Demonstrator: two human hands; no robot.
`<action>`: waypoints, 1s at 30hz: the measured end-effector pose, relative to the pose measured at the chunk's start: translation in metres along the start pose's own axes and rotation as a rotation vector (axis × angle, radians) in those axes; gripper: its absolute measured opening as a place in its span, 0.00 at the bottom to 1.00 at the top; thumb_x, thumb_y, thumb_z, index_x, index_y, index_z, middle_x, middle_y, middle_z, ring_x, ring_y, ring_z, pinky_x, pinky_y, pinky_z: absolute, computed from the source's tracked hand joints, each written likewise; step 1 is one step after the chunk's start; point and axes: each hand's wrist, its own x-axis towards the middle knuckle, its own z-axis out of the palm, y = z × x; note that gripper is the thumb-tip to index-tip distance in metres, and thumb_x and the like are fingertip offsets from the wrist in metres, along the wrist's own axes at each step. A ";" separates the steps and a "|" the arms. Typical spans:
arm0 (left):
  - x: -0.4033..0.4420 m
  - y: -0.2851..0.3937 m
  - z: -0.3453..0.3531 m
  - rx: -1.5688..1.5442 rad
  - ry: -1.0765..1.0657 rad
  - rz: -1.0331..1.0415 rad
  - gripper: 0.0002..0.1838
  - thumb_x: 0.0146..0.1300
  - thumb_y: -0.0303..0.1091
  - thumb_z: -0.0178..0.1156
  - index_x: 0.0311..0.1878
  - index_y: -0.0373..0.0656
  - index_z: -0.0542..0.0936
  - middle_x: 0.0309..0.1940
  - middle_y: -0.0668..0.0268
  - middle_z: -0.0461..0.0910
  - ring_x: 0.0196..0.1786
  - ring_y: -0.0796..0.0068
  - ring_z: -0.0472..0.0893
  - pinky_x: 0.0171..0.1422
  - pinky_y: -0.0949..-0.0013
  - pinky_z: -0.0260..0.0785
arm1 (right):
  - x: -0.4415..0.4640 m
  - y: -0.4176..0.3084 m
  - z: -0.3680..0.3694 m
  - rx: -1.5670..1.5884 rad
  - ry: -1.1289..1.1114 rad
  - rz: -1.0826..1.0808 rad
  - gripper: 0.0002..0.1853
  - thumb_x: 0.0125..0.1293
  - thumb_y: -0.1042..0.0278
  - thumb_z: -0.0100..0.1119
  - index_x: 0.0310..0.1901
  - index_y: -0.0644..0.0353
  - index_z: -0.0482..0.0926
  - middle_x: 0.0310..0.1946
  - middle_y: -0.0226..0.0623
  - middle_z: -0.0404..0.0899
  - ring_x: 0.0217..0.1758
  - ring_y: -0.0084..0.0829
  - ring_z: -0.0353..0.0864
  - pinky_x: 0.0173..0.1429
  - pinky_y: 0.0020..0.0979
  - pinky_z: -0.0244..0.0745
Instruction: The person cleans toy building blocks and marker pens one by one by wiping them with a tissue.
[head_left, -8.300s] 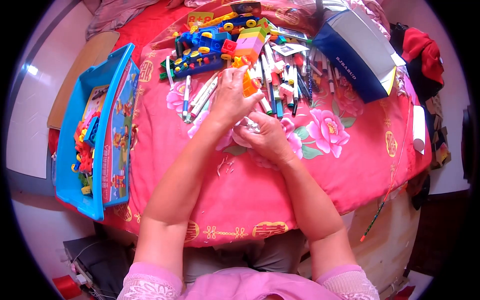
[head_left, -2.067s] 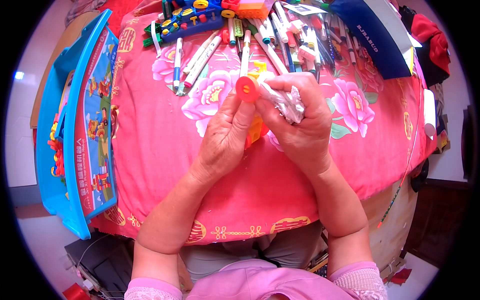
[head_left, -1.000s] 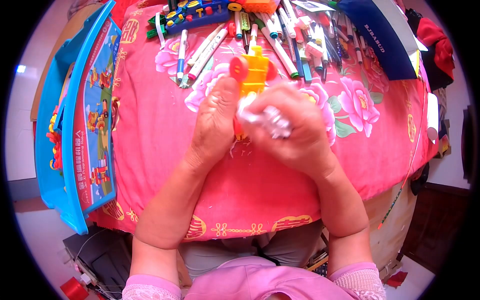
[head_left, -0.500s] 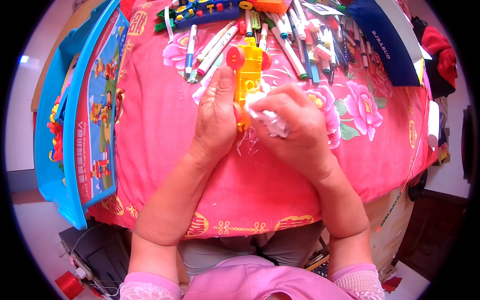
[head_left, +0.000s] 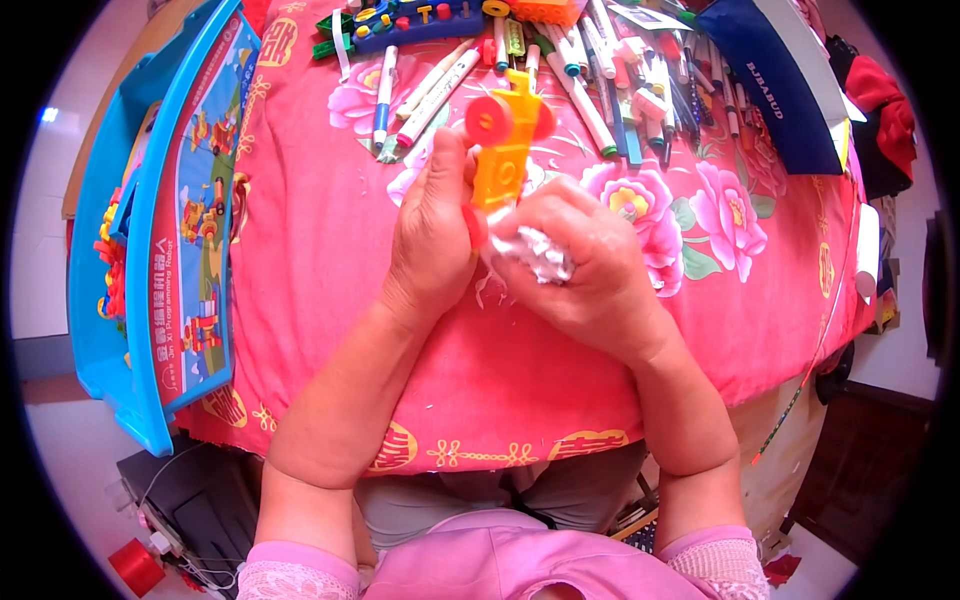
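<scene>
A yellow toy car (head_left: 498, 172) with red wheels is held upright over the table, slightly blurred. My left hand (head_left: 432, 225) is closed on its left side near the lower wheel, the thumb pointing up. My right hand (head_left: 580, 245) is closed around a crumpled white tissue (head_left: 545, 255) and presses against the lower end of the car. That lower end is partly hidden by the tissue and fingers. Small white shreds lie on the cloth just below the hands.
A red flowered tablecloth (head_left: 330, 300) covers the table. Markers (head_left: 440, 95) and pens lie along the back, beside a blue toy piece (head_left: 420, 28). A blue bin (head_left: 150, 350) stands left; a dark blue box (head_left: 765, 95) marked BJBABUD is at the back right.
The toy car has tipped a little, its upper end shifting to the right and turning to show another face. The tissue in my right hand has shifted slightly.
</scene>
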 end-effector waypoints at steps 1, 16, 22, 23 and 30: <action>0.000 0.002 -0.004 -0.038 -0.022 -0.044 0.26 0.67 0.54 0.30 0.45 0.41 0.70 0.33 0.64 0.75 0.36 0.75 0.76 0.44 0.71 0.68 | 0.000 -0.001 -0.002 0.039 -0.081 -0.010 0.11 0.45 0.76 0.61 0.33 0.60 0.74 0.27 0.40 0.70 0.31 0.41 0.73 0.32 0.33 0.68; 0.002 0.006 -0.005 -0.261 -0.100 -0.157 0.27 0.66 0.56 0.29 0.45 0.42 0.69 0.33 0.66 0.74 0.35 0.78 0.74 0.43 0.75 0.67 | -0.003 -0.009 0.003 0.080 -0.097 -0.079 0.13 0.44 0.79 0.63 0.34 0.58 0.77 0.28 0.36 0.74 0.32 0.32 0.76 0.33 0.28 0.70; 0.008 0.001 -0.005 -0.446 -0.102 -0.186 0.28 0.65 0.56 0.30 0.42 0.39 0.69 0.34 0.60 0.75 0.36 0.73 0.76 0.43 0.70 0.69 | 0.004 0.000 -0.010 0.096 0.326 -0.023 0.08 0.46 0.77 0.62 0.31 0.59 0.76 0.26 0.35 0.76 0.30 0.30 0.75 0.33 0.29 0.69; 0.008 0.001 -0.005 -0.453 -0.108 -0.180 0.28 0.65 0.56 0.30 0.42 0.39 0.69 0.33 0.60 0.75 0.36 0.72 0.76 0.43 0.69 0.69 | 0.004 0.001 -0.009 0.088 0.325 -0.015 0.08 0.46 0.77 0.62 0.31 0.59 0.76 0.26 0.36 0.76 0.30 0.31 0.75 0.33 0.29 0.69; 0.011 0.006 -0.012 -0.509 -0.148 -0.184 0.28 0.66 0.55 0.32 0.43 0.39 0.70 0.31 0.59 0.75 0.36 0.67 0.77 0.44 0.68 0.70 | 0.000 -0.006 -0.011 0.038 -0.119 -0.005 0.07 0.46 0.75 0.61 0.30 0.58 0.76 0.25 0.36 0.72 0.29 0.34 0.74 0.32 0.30 0.68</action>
